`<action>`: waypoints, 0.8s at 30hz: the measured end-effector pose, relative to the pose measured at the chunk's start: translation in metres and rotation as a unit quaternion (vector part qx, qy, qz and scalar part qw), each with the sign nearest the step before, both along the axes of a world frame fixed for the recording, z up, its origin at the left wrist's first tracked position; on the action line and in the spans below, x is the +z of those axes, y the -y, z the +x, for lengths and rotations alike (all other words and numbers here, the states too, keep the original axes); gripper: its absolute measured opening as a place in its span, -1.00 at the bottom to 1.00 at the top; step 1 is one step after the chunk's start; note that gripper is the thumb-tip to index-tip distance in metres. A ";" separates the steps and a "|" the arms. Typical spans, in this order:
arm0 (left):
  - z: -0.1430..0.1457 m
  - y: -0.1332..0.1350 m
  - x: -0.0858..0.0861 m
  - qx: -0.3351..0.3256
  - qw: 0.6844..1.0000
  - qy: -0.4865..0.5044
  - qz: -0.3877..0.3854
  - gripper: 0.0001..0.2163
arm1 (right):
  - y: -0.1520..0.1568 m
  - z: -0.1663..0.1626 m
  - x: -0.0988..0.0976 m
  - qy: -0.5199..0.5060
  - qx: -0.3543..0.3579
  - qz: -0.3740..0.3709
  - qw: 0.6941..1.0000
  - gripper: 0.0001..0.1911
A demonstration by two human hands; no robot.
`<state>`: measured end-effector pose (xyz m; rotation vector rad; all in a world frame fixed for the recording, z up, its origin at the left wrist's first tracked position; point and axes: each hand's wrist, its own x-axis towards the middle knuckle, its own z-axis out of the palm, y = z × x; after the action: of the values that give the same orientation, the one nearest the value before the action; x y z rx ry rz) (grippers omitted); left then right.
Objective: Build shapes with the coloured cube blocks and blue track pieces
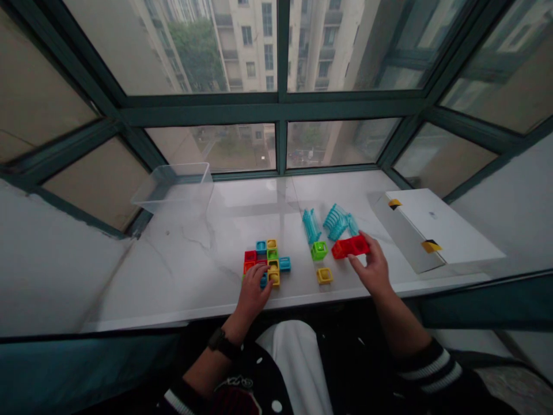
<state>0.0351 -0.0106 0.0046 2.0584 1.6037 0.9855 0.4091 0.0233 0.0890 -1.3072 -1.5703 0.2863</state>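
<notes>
the right hand point(374, 266) grips a red plastic block point(351, 247); the left hand point(253, 298), loosely curled, touches a cluster of coloured blocks point(265, 262).

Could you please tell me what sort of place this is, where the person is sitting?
Probably a bay-window ledge in an upper-floor apartment: a marble-look sill runs beneath dark green window frames, and a tall apartment block stands outside, with the ground far below.

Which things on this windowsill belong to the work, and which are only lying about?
Part of the work: red block, right hand, left hand, coloured block cluster, green block, yellow block, teal ribbed pieces.
Lying about: clear plastic tub, white cardboard box.
</notes>
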 end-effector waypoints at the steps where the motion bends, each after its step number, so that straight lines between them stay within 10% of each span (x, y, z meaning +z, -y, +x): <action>1: -0.001 0.000 -0.003 0.001 1.000 -0.003 0.001 -0.65 | 0.000 0.011 -0.002 -0.007 -0.028 0.001 1.000 -0.33; 6: -0.002 0.001 -0.010 0.003 1.000 -0.024 0.004 -0.63 | 0.011 0.044 -0.027 0.036 -0.083 -0.025 0.996 -0.35; 16: -0.005 0.002 -0.014 -0.005 0.999 -0.045 0.010 -0.65 | 0.016 0.056 -0.126 0.146 0.024 -0.206 0.967 -0.39; 24: -0.006 0.002 -0.015 -0.004 0.998 -0.054 0.015 -0.67 | 0.015 0.065 -0.138 0.184 0.046 -0.204 0.960 -0.34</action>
<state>0.0293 -0.0127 -0.0108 2.1701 1.6421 0.9142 0.4741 0.0080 -0.0487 -1.6792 -1.9597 0.4654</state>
